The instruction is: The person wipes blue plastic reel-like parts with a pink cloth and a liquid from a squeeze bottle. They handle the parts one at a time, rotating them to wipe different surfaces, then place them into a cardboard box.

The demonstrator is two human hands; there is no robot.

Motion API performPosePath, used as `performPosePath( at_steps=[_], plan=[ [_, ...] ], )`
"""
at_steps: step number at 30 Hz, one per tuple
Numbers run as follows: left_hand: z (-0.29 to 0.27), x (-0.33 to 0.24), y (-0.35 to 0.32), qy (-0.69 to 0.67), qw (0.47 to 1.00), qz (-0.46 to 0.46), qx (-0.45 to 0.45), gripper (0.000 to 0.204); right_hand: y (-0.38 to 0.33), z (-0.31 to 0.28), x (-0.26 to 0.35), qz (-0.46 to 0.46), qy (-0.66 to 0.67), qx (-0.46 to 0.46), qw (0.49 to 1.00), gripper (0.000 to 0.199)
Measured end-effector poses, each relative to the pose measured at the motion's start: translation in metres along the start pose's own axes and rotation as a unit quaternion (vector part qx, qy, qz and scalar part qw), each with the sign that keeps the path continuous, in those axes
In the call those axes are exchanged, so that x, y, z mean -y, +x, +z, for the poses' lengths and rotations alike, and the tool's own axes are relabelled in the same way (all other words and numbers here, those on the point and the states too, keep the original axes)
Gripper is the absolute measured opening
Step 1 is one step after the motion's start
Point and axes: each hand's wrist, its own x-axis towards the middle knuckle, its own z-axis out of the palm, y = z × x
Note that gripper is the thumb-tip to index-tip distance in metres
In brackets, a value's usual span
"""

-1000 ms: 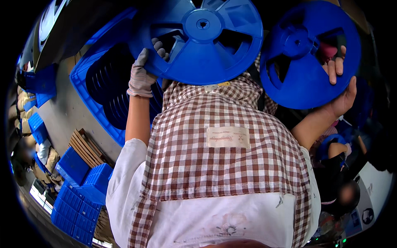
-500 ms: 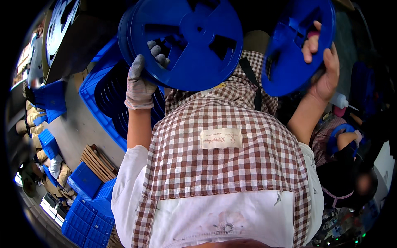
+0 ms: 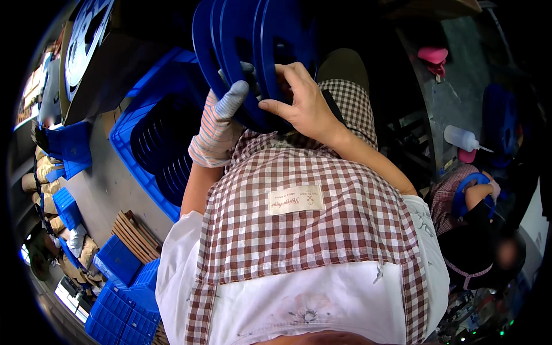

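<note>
Several blue plastic reel discs stand edge-on, side by side, in front of my chest. My left hand [image 3: 217, 129], in a striped grey-tipped glove, grips the left blue reel [image 3: 204, 43] low on its rims, thumb toward me and fingers partly hidden between the discs. Bare, my right hand [image 3: 310, 106] closes on the right blue reel [image 3: 287, 29] at its near side; its thumb points toward the gloved thumb, and some fingertips are out of sight behind the disc. The far parts of the reels fade into shadow.
Dark discs stand in rows in a blue crate [image 3: 122, 145] at left. A pale reel [image 3: 86, 43] shows at a box upper left. Blue bins [image 3: 118, 313] are stacked lower left. A white squeeze bottle [image 3: 460, 138] and a pink cloth-like item [image 3: 434, 56] lie right, near a co-worker's arm [image 3: 478, 198].
My right hand has brought its reel leftward against the one in my left hand. The left reel has turned from face-on to edge-on.
</note>
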Motion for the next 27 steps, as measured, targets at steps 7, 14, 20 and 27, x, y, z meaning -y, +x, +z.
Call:
performPosePath(
  at_steps=[7, 14, 20, 27],
  plan=[
    [0.017, 0.0, 0.012, 0.04, 0.997, -0.051, 0.047, 0.042, -0.014, -0.025, 0.018, 0.005, -0.191, 0.02, 0.981, 0.069],
    [0.03, -0.011, 0.02, 0.065, 0.991, -0.081, 0.084, 0.042, 0.009, -0.066, 0.035, -0.052, -0.284, 0.065, 0.955, 0.048],
    [0.029, -0.019, 0.017, 0.041, 0.987, -0.104, 0.113, 0.049, 0.017, -0.121, 0.023, -0.05, -0.17, -0.067, 0.982, 0.037],
    [0.012, -0.027, 0.013, -0.04, 0.99, -0.107, 0.084, 0.048, -0.11, -0.332, -0.241, 0.261, -0.336, -0.444, 0.789, 0.033]
  ],
)
